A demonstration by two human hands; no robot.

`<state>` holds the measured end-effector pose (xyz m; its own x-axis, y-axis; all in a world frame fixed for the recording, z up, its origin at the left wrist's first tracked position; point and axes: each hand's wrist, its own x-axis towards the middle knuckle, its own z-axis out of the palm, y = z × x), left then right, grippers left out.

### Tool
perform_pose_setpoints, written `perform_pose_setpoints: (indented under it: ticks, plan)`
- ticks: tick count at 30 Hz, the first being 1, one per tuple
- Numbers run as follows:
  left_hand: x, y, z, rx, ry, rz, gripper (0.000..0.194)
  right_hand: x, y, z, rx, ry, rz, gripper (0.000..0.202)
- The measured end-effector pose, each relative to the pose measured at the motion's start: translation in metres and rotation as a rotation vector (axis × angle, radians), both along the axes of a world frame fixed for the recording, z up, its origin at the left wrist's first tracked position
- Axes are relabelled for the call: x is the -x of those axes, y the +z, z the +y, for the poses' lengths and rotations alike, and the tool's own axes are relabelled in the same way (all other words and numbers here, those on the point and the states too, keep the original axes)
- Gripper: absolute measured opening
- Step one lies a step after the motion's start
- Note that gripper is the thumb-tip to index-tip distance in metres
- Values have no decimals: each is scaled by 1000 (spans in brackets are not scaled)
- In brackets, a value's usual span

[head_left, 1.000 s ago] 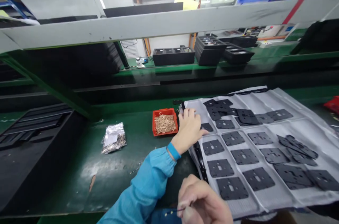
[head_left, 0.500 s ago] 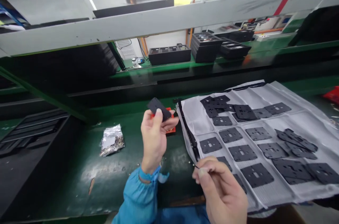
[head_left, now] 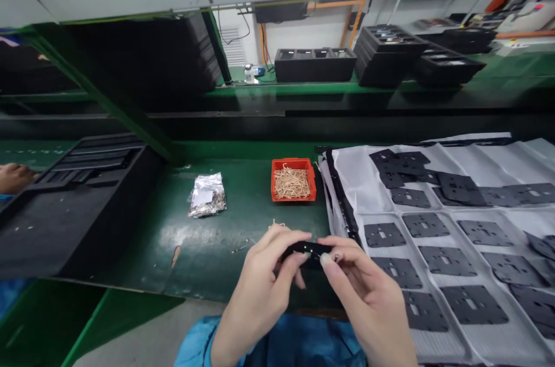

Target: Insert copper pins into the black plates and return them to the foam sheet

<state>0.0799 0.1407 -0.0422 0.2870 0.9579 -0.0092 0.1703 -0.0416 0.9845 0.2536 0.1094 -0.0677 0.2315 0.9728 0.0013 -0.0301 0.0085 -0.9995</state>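
My left hand (head_left: 269,269) is closed on a small black plate (head_left: 310,249), which is tilted with its narrow edge toward me. Two tiny bright dots show on that edge. My right hand (head_left: 366,292) is also closed, its thumb and fingers pinched at the plate's right end. A small shiny metal piece (head_left: 336,258) shows between those fingertips; its exact kind is too small to tell. Beyond the hands stands an orange-red bin (head_left: 293,199) full of small brass-coloured pins (head_left: 291,182). A few loose pins (head_left: 240,247) lie on the green bench left of my fingers.
Several flat black plates (head_left: 427,225) lie on a white compartmented sheet (head_left: 359,185) at right. A clear bag of small metal parts (head_left: 207,196) rests on the green bench (head_left: 173,228). At left are a black tray (head_left: 65,222) and another person's hand (head_left: 15,178).
My left hand has brought the black plate down and right, away from the orange-red bin. My right hand has come up to the plate, so both hands now meet there. The view has shifted.
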Motion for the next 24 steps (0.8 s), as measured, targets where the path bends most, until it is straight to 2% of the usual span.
perform_pose_setpoints:
  ticks: [8, 18, 24]
  plan:
    - [3, 1, -6, 111, 91, 34, 13, 5, 2, 2, 48, 45, -13, 20]
    - [7, 8, -8, 122, 45, 66, 12, 2, 0, 5, 43, 131, 78, 17]
    - [6, 11, -10, 102, 34, 75, 13, 3, 0, 3, 38, 143, 50, 15]
